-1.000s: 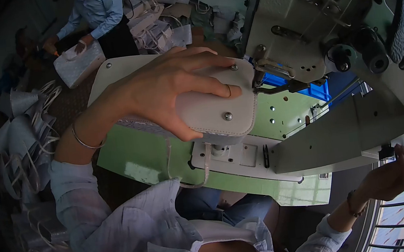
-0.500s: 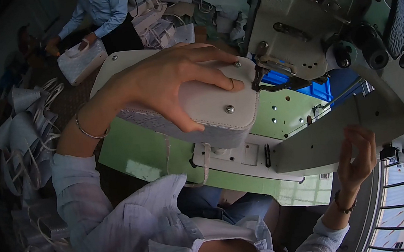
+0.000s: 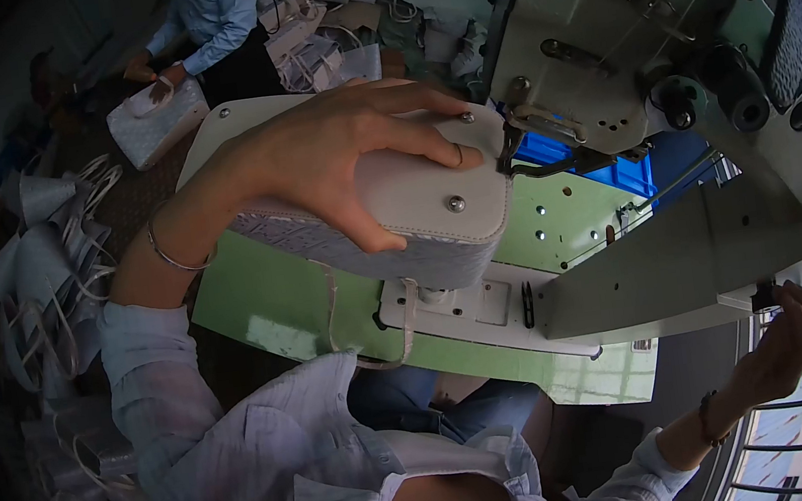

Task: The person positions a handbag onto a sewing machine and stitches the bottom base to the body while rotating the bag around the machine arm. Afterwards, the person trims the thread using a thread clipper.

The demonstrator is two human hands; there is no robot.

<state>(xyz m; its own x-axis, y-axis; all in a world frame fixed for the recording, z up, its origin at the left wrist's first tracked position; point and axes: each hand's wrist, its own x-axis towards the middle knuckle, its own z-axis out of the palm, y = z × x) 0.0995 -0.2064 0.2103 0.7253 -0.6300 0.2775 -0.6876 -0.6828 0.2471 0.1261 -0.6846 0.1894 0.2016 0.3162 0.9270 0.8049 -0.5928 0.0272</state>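
Observation:
A boxy white bag with metal studs on its pale base lies on its side at the sewing machine. Across the base my left hand is spread, its thumb at the near edge, gripping the bag. The bag's right end touches the needle and presser area, where the exact contact is hidden. A thin strap hangs below the bag. At the right, my right hand has its fingers bent together at a small black knob on the machine arm.
A green table lies under the machine, with a blue bin behind. Piled bag parts stand at the left. At the upper left a co-worker holds another white bag. A barred window is at lower right.
My right hand has moved right, up to the black knob, and its fingers have bent. My left hand and the bag have barely shifted. The co-worker's hands and bag moved slightly.

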